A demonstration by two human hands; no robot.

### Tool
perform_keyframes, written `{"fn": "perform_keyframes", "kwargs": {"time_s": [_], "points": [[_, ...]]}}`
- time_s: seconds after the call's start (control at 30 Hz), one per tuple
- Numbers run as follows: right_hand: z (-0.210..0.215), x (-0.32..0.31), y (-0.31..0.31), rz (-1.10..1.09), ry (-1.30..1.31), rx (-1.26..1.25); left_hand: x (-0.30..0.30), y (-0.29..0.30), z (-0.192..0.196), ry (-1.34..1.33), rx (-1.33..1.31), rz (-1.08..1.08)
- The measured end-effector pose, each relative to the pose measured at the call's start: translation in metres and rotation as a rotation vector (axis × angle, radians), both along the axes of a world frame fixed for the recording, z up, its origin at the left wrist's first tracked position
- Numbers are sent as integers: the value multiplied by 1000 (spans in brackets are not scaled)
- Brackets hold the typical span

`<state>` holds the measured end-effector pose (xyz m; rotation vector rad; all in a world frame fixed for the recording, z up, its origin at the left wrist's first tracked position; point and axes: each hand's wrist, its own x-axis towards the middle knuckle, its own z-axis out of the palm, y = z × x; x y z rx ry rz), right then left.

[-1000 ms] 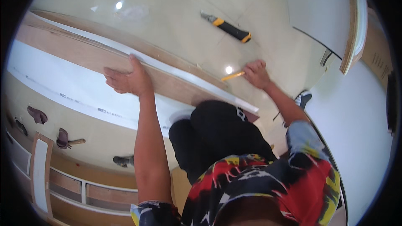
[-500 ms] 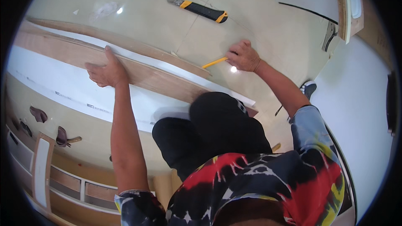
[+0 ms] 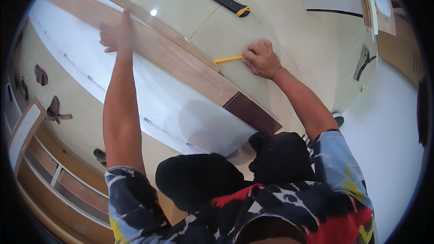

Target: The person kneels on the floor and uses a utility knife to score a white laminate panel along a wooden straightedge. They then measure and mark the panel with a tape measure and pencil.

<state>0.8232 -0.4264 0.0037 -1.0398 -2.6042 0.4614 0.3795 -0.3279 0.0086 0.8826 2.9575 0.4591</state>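
while the person kneels on the pale tiled floor [image 3: 271, 27], the left hand [image 3: 118, 36] lies flat and blurred, fingers spread and holding nothing, on a long wooden plank [image 3: 181, 61] that runs from the upper left toward the knees. the plank's near end is a darker brown, and it rests along the edge of a long white sheet [image 3: 149, 104] spread on the floor beside it. the right hand [image 3: 261, 58] is closed around a yellow pencil [image 3: 228, 58], whose tip points at the plank's far edge, just beside a thinner wood strip [image 3: 149, 18]. a yellow and black utility knife [image 3: 224, 0] lies on the floor beyond the pencil, well apart from both hands. wooden drawers [image 3: 49, 171] show at the lower left.
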Motion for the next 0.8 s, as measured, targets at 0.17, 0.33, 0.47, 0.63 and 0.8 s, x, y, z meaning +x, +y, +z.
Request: {"fn": "perform_keyframes", "kwargs": {"time_s": [0.17, 0.33, 0.47, 0.63, 0.8], "points": [[1, 9, -11, 0, 2, -18, 53, -41, 13, -238, -11, -51], [6, 6, -15, 36, 37, 52, 181, -128, 29, -260, 54, -72], [0, 3, -11, 27, 61, 125, 199, -151, 38, -353, 106, -35], [2, 34, -33, -184, -63, 104, 177, -144, 87, -405, 38, 122], [6, 149, -78, -474, -154, 7, 99, -200, 95, -357, -15, 98]]}}
